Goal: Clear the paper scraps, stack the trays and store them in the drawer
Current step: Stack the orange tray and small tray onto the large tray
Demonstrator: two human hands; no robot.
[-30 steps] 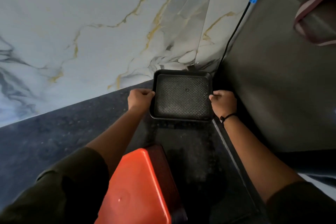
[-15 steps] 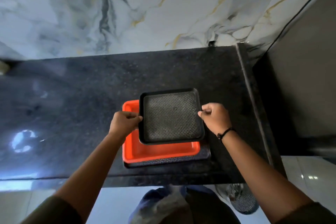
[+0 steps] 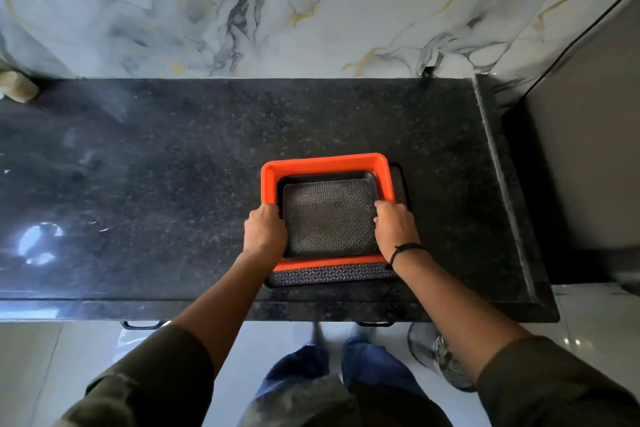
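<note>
A small black tray with a patterned floor sits inside an orange tray. The orange tray rests on a larger black tray, whose patterned front strip and right rim stick out. The stack stands on the dark granite counter, right of centre. My left hand grips the small black tray's left edge. My right hand, with a black wrist band, grips its right edge. Two drawer handles peek out under the counter's front edge. No paper scraps are visible.
A marble wall backs the counter. A dark grey appliance side stands just right of the counter's raised right rim. A pale object sits at the far left back. A metal strainer-like item lies on the floor by my feet.
The small black tray came away from the wall, over the counter, and down into the orange tray. Both hands kept hold of its edges. My view tilted down to the counter.
</note>
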